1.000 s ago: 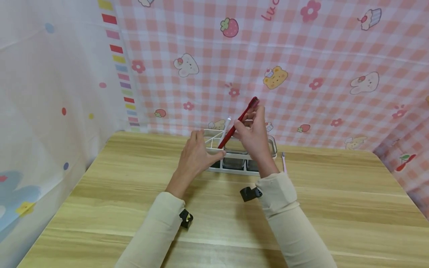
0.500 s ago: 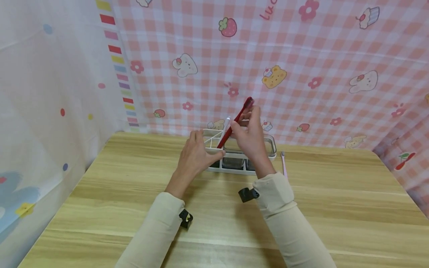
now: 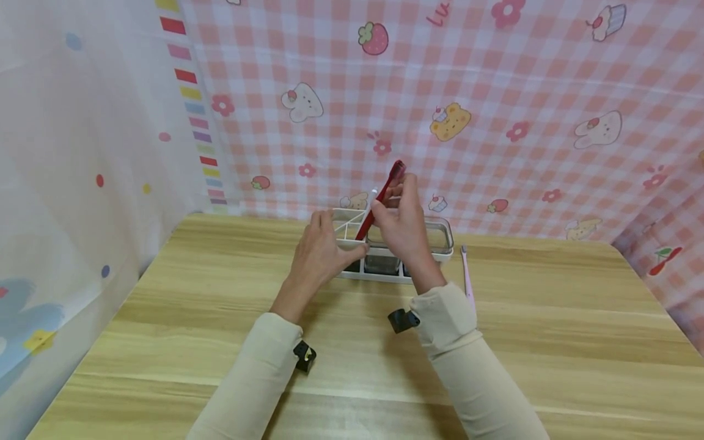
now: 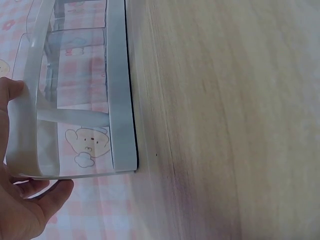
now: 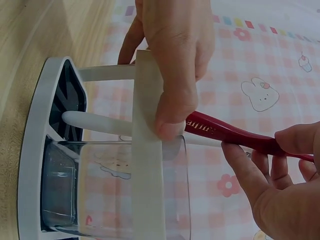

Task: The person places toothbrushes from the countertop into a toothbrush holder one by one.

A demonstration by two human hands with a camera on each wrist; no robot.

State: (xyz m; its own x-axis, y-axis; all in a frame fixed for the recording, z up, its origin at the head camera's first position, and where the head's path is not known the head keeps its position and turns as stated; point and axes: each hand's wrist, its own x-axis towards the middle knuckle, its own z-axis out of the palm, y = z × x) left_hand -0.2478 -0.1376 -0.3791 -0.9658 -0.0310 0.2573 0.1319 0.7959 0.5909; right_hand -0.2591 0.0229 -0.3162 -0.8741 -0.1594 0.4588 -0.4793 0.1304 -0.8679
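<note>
A white toothbrush holder (image 3: 379, 278) with compartments and clear cups (image 5: 170, 200) stands at the back of the table. My left hand (image 3: 316, 256) grips its left end, thumb across the front of the upper frame and fingers behind. In my right hand (image 3: 406, 226), thumb and fingers pinch a red toothbrush (image 5: 230, 132), bristle head up. Its lower end slants down to the upper frame beside my left thumb, as the right wrist view shows. A white, stick-like handle (image 5: 97, 122) leans inside a left compartment, its foot in the dark base tray.
A pink toothbrush (image 3: 467, 275) lies on the wooden table (image 3: 539, 342) to the right of the holder. Close behind the holder hangs a pink checked cloth (image 3: 341, 146), and a white cloth (image 3: 110, 232) covers the left side.
My right hand has moved left with the red toothbrush, which now stands more upright. My left hand keeps its grip on the holder. More of the pink toothbrush shows.
</note>
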